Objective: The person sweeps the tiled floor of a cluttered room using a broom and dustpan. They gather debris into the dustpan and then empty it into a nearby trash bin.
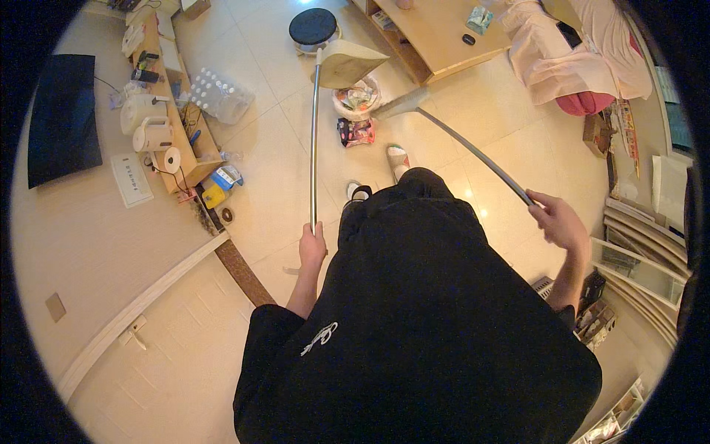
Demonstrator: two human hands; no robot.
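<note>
My left hand [313,246] grips the metal handle of a long-handled dustpan [350,64]. The pan is raised and tilted over a lined waste bin [356,95] full of rubbish. With my right hand [556,219] I hold the dark handle of a broom [402,104], whose blurred bristles are beside the bin, on its right. A dark and pink package [356,132] lies on the tiled floor against the near side of the bin. Whether anything lies in the pan cannot be seen.
Beyond the dustpan stands a round stool with a black top [313,26]. A wooden table [455,44] is at the upper right, near a pink-covered seat [560,72]. On the left, a low wooden cabinet [208,158] carries a kettle [154,134]; a bag of bottles [222,97] sits beside it.
</note>
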